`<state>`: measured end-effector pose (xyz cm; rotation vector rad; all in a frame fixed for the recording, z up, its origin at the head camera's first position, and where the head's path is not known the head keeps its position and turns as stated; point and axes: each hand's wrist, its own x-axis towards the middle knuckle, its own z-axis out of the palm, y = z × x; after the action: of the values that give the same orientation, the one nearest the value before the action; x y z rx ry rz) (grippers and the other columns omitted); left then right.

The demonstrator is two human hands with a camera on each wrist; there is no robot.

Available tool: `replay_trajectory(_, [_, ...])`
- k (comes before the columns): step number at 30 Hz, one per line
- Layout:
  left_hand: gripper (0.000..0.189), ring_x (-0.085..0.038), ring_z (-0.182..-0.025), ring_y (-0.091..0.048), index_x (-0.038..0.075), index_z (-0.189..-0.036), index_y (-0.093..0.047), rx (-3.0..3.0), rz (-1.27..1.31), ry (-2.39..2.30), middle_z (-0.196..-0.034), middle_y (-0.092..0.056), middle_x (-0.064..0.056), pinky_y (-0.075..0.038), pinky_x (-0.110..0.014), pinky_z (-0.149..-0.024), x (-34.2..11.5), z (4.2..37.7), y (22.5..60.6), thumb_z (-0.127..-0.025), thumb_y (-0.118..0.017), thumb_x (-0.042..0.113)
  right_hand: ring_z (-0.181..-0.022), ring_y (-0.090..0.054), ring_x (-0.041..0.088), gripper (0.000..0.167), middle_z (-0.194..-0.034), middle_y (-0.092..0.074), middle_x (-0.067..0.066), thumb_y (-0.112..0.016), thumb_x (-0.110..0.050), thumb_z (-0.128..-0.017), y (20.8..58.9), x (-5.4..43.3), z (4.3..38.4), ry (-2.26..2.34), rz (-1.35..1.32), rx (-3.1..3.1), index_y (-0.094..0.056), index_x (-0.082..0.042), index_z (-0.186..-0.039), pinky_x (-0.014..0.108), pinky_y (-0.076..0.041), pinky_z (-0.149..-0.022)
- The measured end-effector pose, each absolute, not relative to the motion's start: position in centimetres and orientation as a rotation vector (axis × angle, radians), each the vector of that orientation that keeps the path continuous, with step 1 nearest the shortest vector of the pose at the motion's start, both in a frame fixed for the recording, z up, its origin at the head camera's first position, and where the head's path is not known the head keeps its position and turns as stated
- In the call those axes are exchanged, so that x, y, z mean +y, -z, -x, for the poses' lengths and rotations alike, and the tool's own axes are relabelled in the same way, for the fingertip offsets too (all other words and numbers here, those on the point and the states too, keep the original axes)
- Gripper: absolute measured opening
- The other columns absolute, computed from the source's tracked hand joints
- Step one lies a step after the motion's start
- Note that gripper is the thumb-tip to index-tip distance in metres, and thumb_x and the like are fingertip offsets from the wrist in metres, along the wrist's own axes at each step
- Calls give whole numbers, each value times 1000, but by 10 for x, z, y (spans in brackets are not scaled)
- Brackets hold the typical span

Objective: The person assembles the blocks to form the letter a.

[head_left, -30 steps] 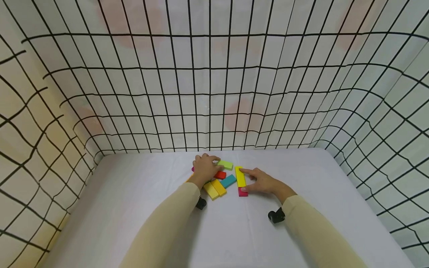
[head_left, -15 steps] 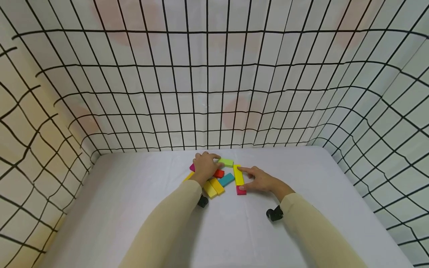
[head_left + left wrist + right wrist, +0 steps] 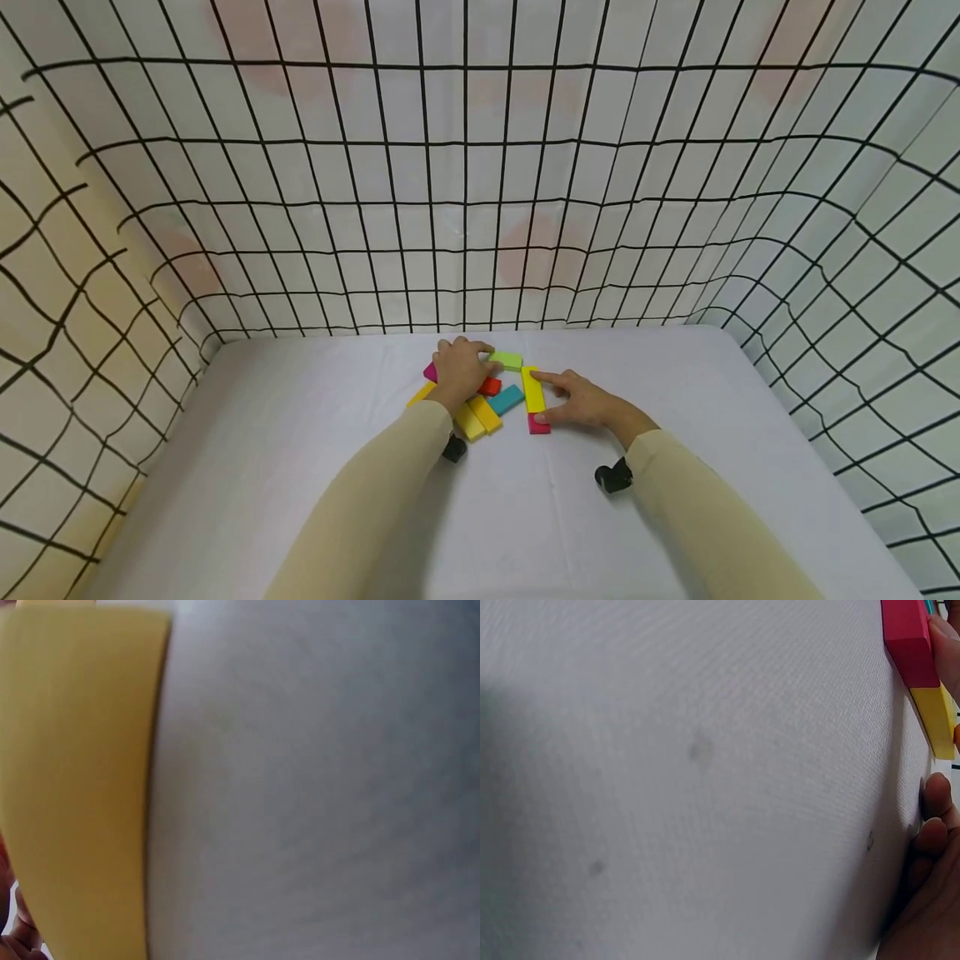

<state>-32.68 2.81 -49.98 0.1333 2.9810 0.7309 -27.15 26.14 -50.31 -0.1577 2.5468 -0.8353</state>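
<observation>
In the head view my left hand (image 3: 459, 367) reaches over a loose group of coloured toy blocks. Its thumb and index finger lie on either side of the left end of a lime-green block (image 3: 510, 361). My right hand (image 3: 588, 402) touches two blocks, its index finger on a long yellow block (image 3: 532, 390) and its thumb on a pinkish-red block (image 3: 538, 426). Those two lie end to end. The yellow block's far end meets the lime-green block's right end. The right wrist view shows the thumb against the pinkish-red block (image 3: 911, 641), with the yellow block (image 3: 934, 720) beyond.
Between the hands lie a blue block (image 3: 506, 400), a red block (image 3: 491, 387) and amber blocks (image 3: 485, 414). A magenta block (image 3: 430, 372) shows partly behind the left hand. White cloth covers the table (image 3: 300, 467); black netting (image 3: 465, 175) rises at the back and sides.
The lime-green block has slid slightly right with my left hand, closing the gap to the yellow block. My right hand stays in place on its blocks. The head view has tilted slightly.
</observation>
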Motion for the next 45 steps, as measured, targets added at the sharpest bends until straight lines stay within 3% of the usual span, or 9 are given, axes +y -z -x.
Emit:
replay_trajectory(8, [45, -34, -118, -46, 33, -131, -70, 2971, -147, -748, -132, -62, -11, -40, -45, -98, 23, 324, 497, -91, -73, 51, -124, -46, 29, 89, -133, -50, 10, -82, -55, -79, 503, 258, 272, 828, 142, 2534, -39, -41, -156, 56, -43, -109])
replay_trajectory(17, [38, -37, -121, -47, 26, -132, -69, 2993, -176, -800, -138, -60, -11, -39, -50, -101, -5, 332, 483, -101, -60, 46, -124, -45, 30, 90, -133, -50, 11, -83, -54, -79, 501, 260, 270, 837, 140, 2537, -39, -38, -157, 56, -43, -108])
replay_trajectory(24, [33, -33, -117, -49, 21, -124, -73, 2876, -218, -770, -122, -65, -8, -42, -50, -101, -37, 334, 475, -98, -67, 41, -118, -47, 29, 91, -127, -51, 10, -83, -54, -78, 503, 263, 267, 812, 140, 2563, -39, -37, -157, 53, -46, -104])
replay_trajectory(28, [34, -29, -112, -55, 21, -125, -71, 2793, -183, -782, -120, -67, -7, -47, -46, -99, -47, 334, 476, -97, -68, 39, -118, -47, 29, 91, -127, -51, 10, -83, -53, -79, 502, 261, 269, 822, 145, 2556, -39, -37, -157, 53, -46, -104])
replay_trajectory(32, [34, -23, -100, -62, 17, -123, -68, 2744, -137, -868, -117, -71, -7, -53, -36, -89, -50, 334, 480, -96, -71, 38, -120, -46, 28, 90, -130, -51, 11, -83, -51, -80, 502, 259, 271, 820, 153, 2564, -39, -37, -157, 53, -46, -105])
replay_trajectory(36, [37, -20, -94, -62, 15, -119, -65, 2701, -97, -928, -116, -71, -7, -53, -30, -81, -49, 333, 484, -95, -71, 42, -120, -46, 29, 90, -129, -51, 11, -83, -51, -80, 504, 259, 271, 810, 156, 2565, -39, -37, -157, 52, -47, -104])
replay_trajectory(41, [34, -21, -94, -62, 16, -118, -66, 2675, -29, -945, -115, -71, -5, -49, -32, -81, -47, 332, 487, -97, -68, 43, -118, -46, 28, 91, -127, -50, 10, -83, -53, -79, 506, 259, 271, 813, 162, 2560, -39, -36, -157, 50, -47, -101])
replay_trajectory(45, [33, -25, -103, -59, 17, -121, -67, 2681, -15, -948, -115, -71, -4, -47, -39, -87, -46, 333, 487, -98, -66, 41, -118, -46, 28, 93, -127, -50, 10, -83, -56, -77, 505, 259, 272, 815, 165, 2558, -39, -38, -157, 50, -47, -101])
